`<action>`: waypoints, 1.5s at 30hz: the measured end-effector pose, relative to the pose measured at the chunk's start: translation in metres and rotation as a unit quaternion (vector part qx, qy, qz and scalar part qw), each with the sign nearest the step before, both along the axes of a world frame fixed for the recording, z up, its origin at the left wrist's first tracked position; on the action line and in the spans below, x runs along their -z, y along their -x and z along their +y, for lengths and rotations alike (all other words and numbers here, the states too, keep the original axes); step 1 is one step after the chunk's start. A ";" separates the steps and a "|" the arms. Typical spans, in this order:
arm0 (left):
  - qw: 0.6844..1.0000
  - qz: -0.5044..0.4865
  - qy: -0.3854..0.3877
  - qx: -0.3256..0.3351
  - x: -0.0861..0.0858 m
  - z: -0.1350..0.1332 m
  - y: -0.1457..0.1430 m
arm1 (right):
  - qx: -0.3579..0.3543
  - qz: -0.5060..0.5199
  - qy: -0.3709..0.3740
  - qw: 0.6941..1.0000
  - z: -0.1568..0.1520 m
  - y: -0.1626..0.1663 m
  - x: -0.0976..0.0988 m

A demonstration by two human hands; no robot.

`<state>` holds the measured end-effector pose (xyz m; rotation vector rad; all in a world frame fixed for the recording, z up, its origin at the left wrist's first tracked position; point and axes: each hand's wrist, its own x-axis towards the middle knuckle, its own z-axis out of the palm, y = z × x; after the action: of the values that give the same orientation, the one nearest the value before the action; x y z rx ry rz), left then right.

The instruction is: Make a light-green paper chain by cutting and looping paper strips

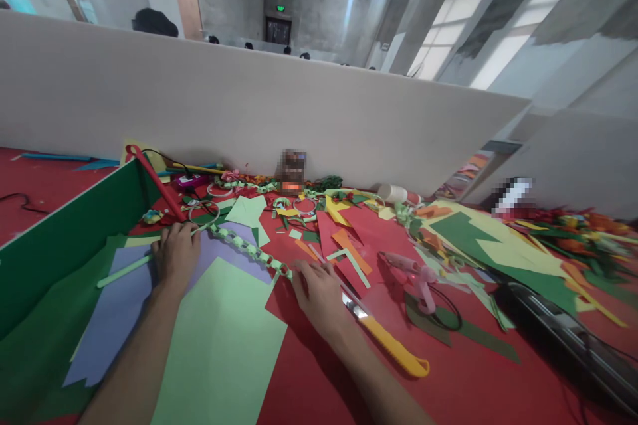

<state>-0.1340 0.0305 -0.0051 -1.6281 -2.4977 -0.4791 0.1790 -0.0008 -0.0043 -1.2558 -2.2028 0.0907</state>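
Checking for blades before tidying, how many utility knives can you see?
1: the yellow utility knife, beside the right hand on the red tabletop. Others may be hidden.

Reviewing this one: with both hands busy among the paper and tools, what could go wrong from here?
The cutter with a yellow plastic handle lies beside the right hand, metal end toward it; if its edge is exposed, fingers might get nicked.

The narrow, pale green paper chain stretches between the right hand and the left hand; a sharp pull might tear a link.

The pink plastic glue gun has a looped dark cable that a sweeping arm might snag.
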 end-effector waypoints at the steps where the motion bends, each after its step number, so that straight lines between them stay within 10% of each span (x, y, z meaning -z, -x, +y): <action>1: 1.000 -0.003 0.000 0.001 0.000 0.000 0.001 | -0.001 -0.001 0.001 1.000 0.000 0.000 0.000; 20: 0.998 -0.027 -0.048 -0.007 0.002 0.004 0.009 | -0.045 -0.019 -0.003 0.999 0.000 -0.007 -0.001; 27: 0.966 -0.063 -0.247 0.049 0.005 0.011 0.013 | -0.056 -0.067 -0.023 0.996 -0.001 -0.007 -0.005; 45: 0.960 -0.069 -0.261 0.073 0.007 0.011 0.008 | 0.119 -0.144 -0.046 0.981 0.015 -0.029 -0.013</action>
<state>-0.1416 0.0414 -0.0122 -1.5979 -2.0798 -1.1891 0.2076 0.0143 0.0090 -1.5485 -2.2426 -0.3006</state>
